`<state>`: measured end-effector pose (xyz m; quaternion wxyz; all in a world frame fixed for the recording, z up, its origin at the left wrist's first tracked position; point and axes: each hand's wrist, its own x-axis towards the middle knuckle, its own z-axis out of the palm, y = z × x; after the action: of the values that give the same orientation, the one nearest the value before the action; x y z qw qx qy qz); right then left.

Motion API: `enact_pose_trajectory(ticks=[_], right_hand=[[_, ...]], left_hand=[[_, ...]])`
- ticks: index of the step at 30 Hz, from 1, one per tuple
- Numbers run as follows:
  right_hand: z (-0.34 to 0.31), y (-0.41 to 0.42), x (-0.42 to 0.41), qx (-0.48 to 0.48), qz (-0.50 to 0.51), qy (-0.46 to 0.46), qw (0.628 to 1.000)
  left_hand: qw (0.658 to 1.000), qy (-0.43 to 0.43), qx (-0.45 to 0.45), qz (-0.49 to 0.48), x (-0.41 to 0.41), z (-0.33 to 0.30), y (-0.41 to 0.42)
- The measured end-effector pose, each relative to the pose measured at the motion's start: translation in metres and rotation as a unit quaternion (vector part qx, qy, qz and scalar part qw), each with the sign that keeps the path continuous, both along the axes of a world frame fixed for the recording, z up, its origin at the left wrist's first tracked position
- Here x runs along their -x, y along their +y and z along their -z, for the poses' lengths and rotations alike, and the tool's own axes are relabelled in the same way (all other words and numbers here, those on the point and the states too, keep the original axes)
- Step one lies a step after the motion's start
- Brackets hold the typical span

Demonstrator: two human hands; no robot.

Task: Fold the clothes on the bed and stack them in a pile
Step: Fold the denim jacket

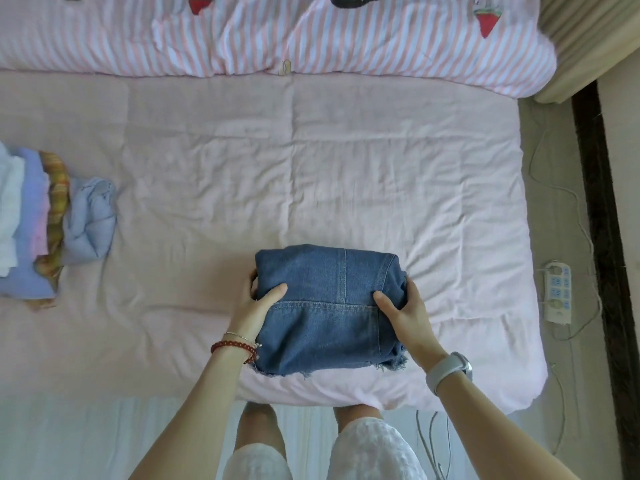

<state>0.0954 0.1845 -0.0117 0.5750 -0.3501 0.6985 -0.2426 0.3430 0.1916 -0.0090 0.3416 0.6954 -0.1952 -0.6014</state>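
A folded blue denim garment lies near the front edge of the pink bed. My left hand grips its left side, thumb on top and fingers tucked under. My right hand grips the right side the same way. At the bed's left edge sits a pile of folded clothes in white, lavender, pink and a striped orange-green fabric. A light blue garment lies loosely bunched against the pile's right side.
A pink-and-white striped quilt with strawberry prints runs along the far side of the bed. On the floor to the right lie a white power strip and trailing cables. My legs stand against the bed's front edge.
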Motion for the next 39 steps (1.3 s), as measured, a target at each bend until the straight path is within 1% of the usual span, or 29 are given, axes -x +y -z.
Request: enact_pose_trajectory(ticks=[3, 6, 11, 13, 16, 19, 21, 23, 26, 28, 31, 32, 33, 34, 35, 36, 37, 38, 39], right_hand=[[-0.033, -0.005, -0.047, 0.044, -0.049, -0.011, 0.998], [-0.066, -0.018, -0.115, 0.090, -0.081, -0.019, 0.992], [-0.123, -0.034, -0.267, 0.159, -0.085, -0.033, 0.983], [-0.145, -0.038, -0.334, 0.181, -0.073, -0.049, 0.979], [-0.173, -0.048, -0.435, 0.202, -0.088, -0.085, 0.972], [-0.190, -0.055, -0.523, 0.204, -0.113, -0.114, 0.966], [-0.190, -0.061, -0.568, 0.216, -0.120, -0.116, 0.962], [-0.186, -0.070, -0.602, 0.217, -0.136, -0.101, 0.961], [-0.165, -0.083, -0.634, 0.198, -0.163, -0.050, 0.965], [-0.147, -0.086, -0.645, 0.185, -0.184, -0.017, 0.965], [-0.121, -0.083, -0.644, 0.159, -0.218, 0.061, 0.961], [-0.115, -0.083, -0.641, 0.147, -0.226, 0.094, 0.958], [-0.112, -0.083, -0.638, 0.142, -0.237, 0.148, 0.950], [-0.112, -0.081, -0.637, 0.154, -0.259, 0.230, 0.925], [-0.115, -0.079, -0.637, 0.193, -0.281, 0.316, 0.886], [-0.117, -0.079, -0.640, 0.267, -0.292, 0.370, 0.841], [-0.118, -0.080, -0.647, 0.351, -0.300, 0.387, 0.798], [-0.119, -0.082, -0.655, 0.417, -0.313, 0.382, 0.763], [-0.118, -0.084, -0.663, 0.459, -0.333, 0.368, 0.737]], left_hand=[[0.997, -0.054, 0.046, -0.017, -0.046, -0.040, 0.007], [0.989, -0.115, 0.086, -0.039, -0.112, -0.079, 0.011], [0.962, -0.207, 0.169, -0.050, -0.256, -0.147, 0.005], [0.952, -0.239, 0.183, -0.057, -0.321, -0.170, 0.002], [0.924, -0.322, 0.198, -0.058, -0.419, -0.202, -0.008], [0.902, -0.392, 0.177, -0.051, -0.501, -0.222, -0.024], [0.897, -0.409, 0.163, -0.043, -0.546, -0.219, -0.038], [0.899, -0.410, 0.147, -0.041, -0.581, -0.208, -0.049], [0.905, -0.403, 0.126, -0.040, -0.619, -0.181, -0.064], [0.914, -0.395, 0.090, -0.009, -0.634, -0.156, -0.071], [0.934, -0.351, 0.036, 0.056, -0.639, -0.119, -0.073], [0.937, -0.342, 0.025, 0.072, -0.636, -0.110, -0.072], [0.931, -0.353, 0.013, 0.087, -0.633, -0.102, -0.071], [0.912, -0.395, -0.003, 0.107, -0.629, -0.096, -0.070], [0.878, -0.460, -0.020, 0.132, -0.625, -0.094, -0.069], [0.834, -0.529, -0.016, 0.157, -0.621, -0.093, -0.067], [0.790, -0.584, 0.015, 0.185, -0.618, -0.093, -0.068], [0.754, -0.617, 0.056, 0.218, -0.615, -0.095, -0.069], [0.727, -0.634, 0.088, 0.248, -0.610, -0.095, -0.069]])
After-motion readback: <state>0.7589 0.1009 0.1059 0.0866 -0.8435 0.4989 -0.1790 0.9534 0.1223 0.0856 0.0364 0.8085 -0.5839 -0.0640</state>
